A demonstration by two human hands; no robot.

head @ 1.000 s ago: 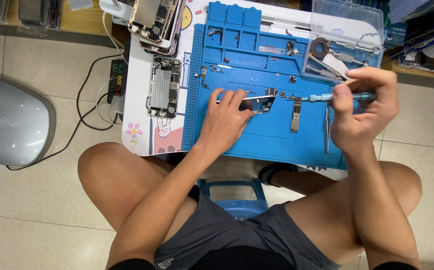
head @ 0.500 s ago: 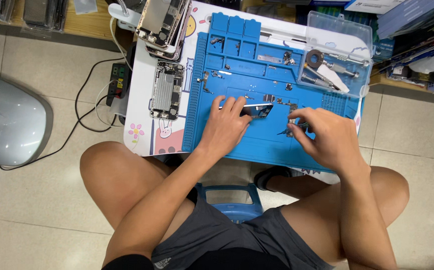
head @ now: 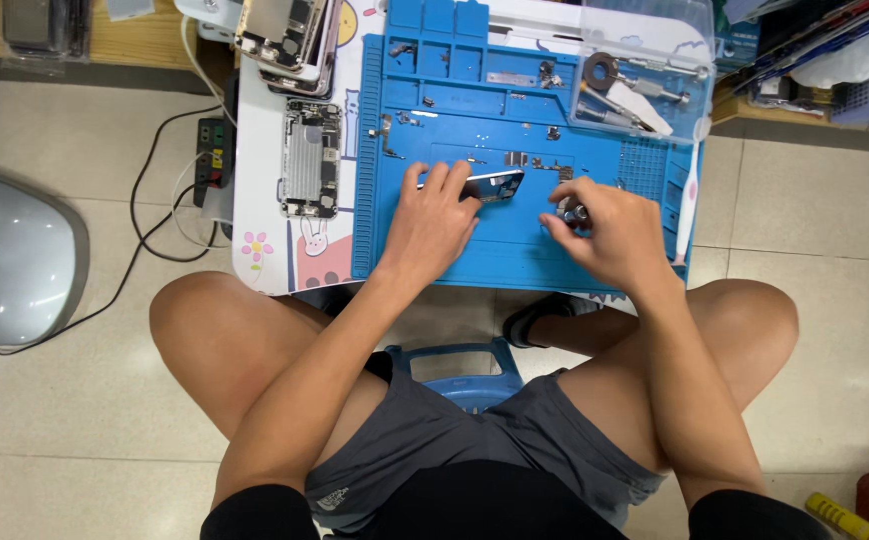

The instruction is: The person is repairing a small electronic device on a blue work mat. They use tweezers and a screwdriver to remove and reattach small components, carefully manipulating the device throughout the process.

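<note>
My left hand [head: 437,222] rests on the blue work mat [head: 455,120], its fingers pressing down on a small dark phone part [head: 495,184]. Just to the right, my right hand [head: 605,232] is closed around a small screwdriver [head: 575,212], whose grey tip shows between the fingers, close to the part's right end. Tiny screws and metal bits [head: 540,162] lie on the mat just beyond both hands.
An opened phone body [head: 310,160] lies on the white table to the left of the mat, and more phone frames [head: 280,30] sit at the back. A clear tray of tools [head: 635,80] stands at the mat's right rear. A grey dome-shaped object [head: 10,260] and cables [head: 155,230] are on the tiled floor at left.
My right hand came down from the mat's right side to the middle with the screwdriver and now works beside the part. My left hand stayed on the part.
</note>
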